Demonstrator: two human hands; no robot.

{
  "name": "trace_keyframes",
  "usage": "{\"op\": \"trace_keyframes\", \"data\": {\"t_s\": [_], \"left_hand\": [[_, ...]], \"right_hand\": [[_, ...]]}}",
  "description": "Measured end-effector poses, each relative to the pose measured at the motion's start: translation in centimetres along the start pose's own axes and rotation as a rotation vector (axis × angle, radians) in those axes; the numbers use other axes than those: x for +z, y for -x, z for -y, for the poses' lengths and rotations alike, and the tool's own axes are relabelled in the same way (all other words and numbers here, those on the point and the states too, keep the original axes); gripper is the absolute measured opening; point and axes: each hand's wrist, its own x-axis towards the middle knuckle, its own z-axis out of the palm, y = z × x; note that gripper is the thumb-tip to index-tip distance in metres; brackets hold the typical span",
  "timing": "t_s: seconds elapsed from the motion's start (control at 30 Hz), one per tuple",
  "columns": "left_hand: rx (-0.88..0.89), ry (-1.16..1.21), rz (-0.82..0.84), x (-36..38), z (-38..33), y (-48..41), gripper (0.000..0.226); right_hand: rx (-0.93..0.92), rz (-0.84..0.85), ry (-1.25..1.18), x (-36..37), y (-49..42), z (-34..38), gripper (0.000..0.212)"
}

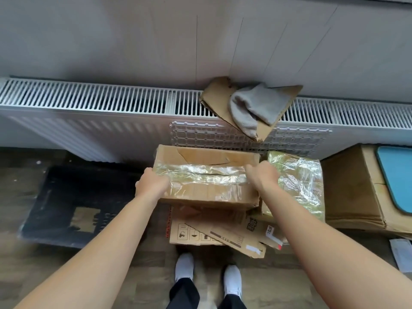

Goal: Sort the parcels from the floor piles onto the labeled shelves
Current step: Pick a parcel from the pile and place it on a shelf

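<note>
- White shoes stand on the wood-grain floor, toes at the edge of the pile.
- Flattened cardboard lies just ahead: creased, printed sheets with torn edges, overlapping.
- On top of those sheets is the taped box, a low oblong carton. Whether it has left the pile yet cannot be told.
- The hands are well apart: the left hand grips the box's left end and the right hand its right end, with the fingertips hidden past the edges.
- The box's board looks dented and split along the top, and a glossy tape band crosses the lid. It probably flexes, so the stiff ends and bottom corners are the safer hold; the tape looks slick.
- Touching its right side is a wrapped parcel in crinkled clear film, likely slippery.
- Further right sits a large carton with a blue pad on it; at the left lies a black mat.
- Behind runs a white slatted radiator, with a cardboard scrap and a soft grey cloth on top.
- No shelves are in view.
</note>
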Motion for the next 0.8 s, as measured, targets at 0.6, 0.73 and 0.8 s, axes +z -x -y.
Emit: {"op": "trace_keyframes", "data": {"t_s": [0.6, 0.73, 0.8], "left_hand": [[-0.212, 0.600, -0.080, -4.3, -1.7, 7.1, 0.076], [-0.234, 0.725, -0.035, -5.2, -2.4, 8.7, 0.097], [-0.222, 0.737, -0.060, -5.4, -3.0, 9.4, 0.098]], "right_hand": [[-0.194, 0.425, -0.663, -11.2, 4.6, 4.5, 0.071], [-0.193, 0.381, -0.591, -11.7, 5.2, 4.8, 0.091], [-0.192, 0.371, -0.634, -12.0, 5.5, 4.8, 0.076]]}}
